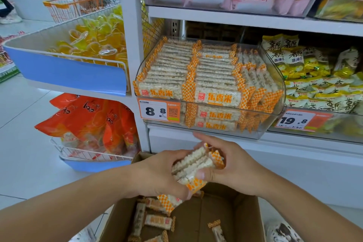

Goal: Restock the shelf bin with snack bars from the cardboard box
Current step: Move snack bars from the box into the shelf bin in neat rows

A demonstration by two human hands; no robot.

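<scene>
A bundle of snack bars [193, 165] in white and orange checked wrappers is held between both hands above the cardboard box [243, 214]. My left hand [157, 175] grips the bundle from the left and below. My right hand [233, 165] grips its right end, thumb underneath. Several loose bars [157, 221] lie on the box floor. The clear shelf bin [279, 92] just above the hands holds neat rows of the same bars, with a jumbled pile at its right side.
A price tag reading 8.8 [159, 111] hangs on the bin front. Yellow snack packets [318, 84] fill the neighbouring bin on the right. Wire baskets on the left hold orange bags [88, 122] and yellow cups [94, 43]. A shopping cart [78, 0] stands far back.
</scene>
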